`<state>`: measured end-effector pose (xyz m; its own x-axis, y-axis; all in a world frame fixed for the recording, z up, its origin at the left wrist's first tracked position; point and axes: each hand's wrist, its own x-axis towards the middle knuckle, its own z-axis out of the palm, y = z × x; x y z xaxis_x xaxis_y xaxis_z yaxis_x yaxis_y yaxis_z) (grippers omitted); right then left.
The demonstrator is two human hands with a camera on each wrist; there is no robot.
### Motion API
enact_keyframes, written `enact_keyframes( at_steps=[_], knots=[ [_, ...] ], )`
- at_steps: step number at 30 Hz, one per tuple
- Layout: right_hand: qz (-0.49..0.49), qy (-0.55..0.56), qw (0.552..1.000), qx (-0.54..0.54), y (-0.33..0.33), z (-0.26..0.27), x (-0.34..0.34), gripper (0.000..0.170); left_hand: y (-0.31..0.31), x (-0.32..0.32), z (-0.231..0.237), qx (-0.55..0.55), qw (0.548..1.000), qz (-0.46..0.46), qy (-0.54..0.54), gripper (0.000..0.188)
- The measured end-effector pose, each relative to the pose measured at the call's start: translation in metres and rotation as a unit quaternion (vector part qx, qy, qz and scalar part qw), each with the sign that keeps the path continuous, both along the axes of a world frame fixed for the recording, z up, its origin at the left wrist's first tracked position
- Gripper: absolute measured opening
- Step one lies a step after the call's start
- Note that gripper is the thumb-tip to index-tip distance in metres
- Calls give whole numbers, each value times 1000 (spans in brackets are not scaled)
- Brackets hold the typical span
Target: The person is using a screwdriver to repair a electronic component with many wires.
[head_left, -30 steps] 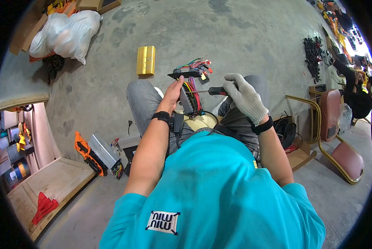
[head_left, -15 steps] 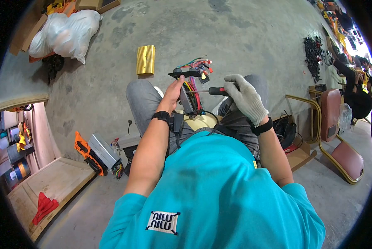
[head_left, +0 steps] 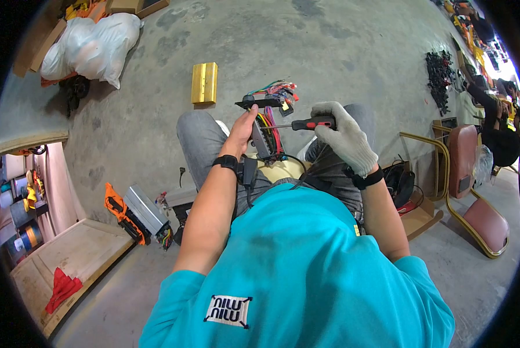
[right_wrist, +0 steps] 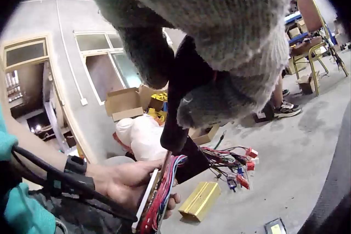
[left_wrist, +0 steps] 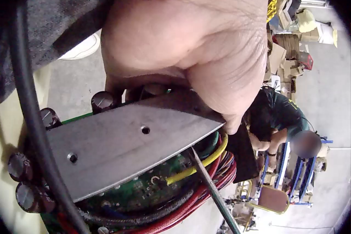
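Observation:
My bare left hand [head_left: 241, 134] grips a circuit board [left_wrist: 148, 184] with a grey metal plate [left_wrist: 131, 135] along its side, its fingers curled over the plate. Black round capacitors line the board's far edge, and red and yellow wires run beside the plate. A black end panel [head_left: 257, 104] stands at the board's far end. My gloved right hand [head_left: 345, 139] holds a red and black screwdriver [head_left: 313, 123] by the handle. In the left wrist view the screwdriver's shaft [left_wrist: 211, 187] reaches the plate's edge near the wires; the exact contact of its tip is unclear.
A gold metal case [head_left: 204, 83] lies on the floor ahead, left of loose wires with connectors [head_left: 280, 90]. Further left are a white bag [head_left: 94, 49] and a silver case [head_left: 145, 209]. A chair [head_left: 463, 162] stands at the right, with another person beyond it.
My right hand's fingers have shifted around the screwdriver handle, so that more of the handle shows. The left hand and the board look unmoved.

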<state>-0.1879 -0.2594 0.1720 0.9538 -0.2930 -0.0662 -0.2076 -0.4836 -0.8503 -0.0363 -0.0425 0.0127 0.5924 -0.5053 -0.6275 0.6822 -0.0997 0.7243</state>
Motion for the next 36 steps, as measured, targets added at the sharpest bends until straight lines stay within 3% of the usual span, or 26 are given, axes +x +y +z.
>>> enact_keyframes(
  at_steps=[4, 6, 12, 13, 15, 19, 21, 25, 27, 30, 36],
  knots=[
    [-24, 43, 999, 19, 6, 10, 1, 39, 1, 1, -9, -12, 1000, 4, 3, 60],
    [-67, 154, 977, 132, 5, 17, 5, 44, 1, 1, -7, -17, 1000, 6, 8, 60],
    [-16, 16, 1000, 3, 3, 0, 1, 44, 1, 0, -4, -13, 1000, 3, -1, 61],
    [-17, 16, 1000, 3, 5, 7, 2, 44, 2, 0, -5, -11, 1000, 1, 5, 61],
    [-74, 159, 982, 72, 10, 23, 4, 42, 0, 2, -6, -12, 1000, -3, 9, 61],
    [-74, 163, 979, 96, 2, 11, 4, 42, 1, 2, -5, 11, 1000, -7, 4, 59],
    [-16, 10, 999, 37, 1, -4, 1, 43, 2, 1, -6, 17, 1000, -8, -1, 59],
    [-20, 35, 998, 55, 7, 14, 2, 42, 1, 0, -3, -2, 1000, 1, 2, 59],
    [-69, 176, 976, 105, 8, 25, 6, 42, 0, 0, -5, 4, 1000, 2, 4, 58],
    [-48, 99, 990, 87, 7, 16, 4, 41, 1, 1, -6, 5, 1000, 2, 9, 58],
    [-38, 69, 993, 85, 8, 18, 3, 38, 1, 1, -7, -17, 1000, 3, -2, 56]
  ],
)
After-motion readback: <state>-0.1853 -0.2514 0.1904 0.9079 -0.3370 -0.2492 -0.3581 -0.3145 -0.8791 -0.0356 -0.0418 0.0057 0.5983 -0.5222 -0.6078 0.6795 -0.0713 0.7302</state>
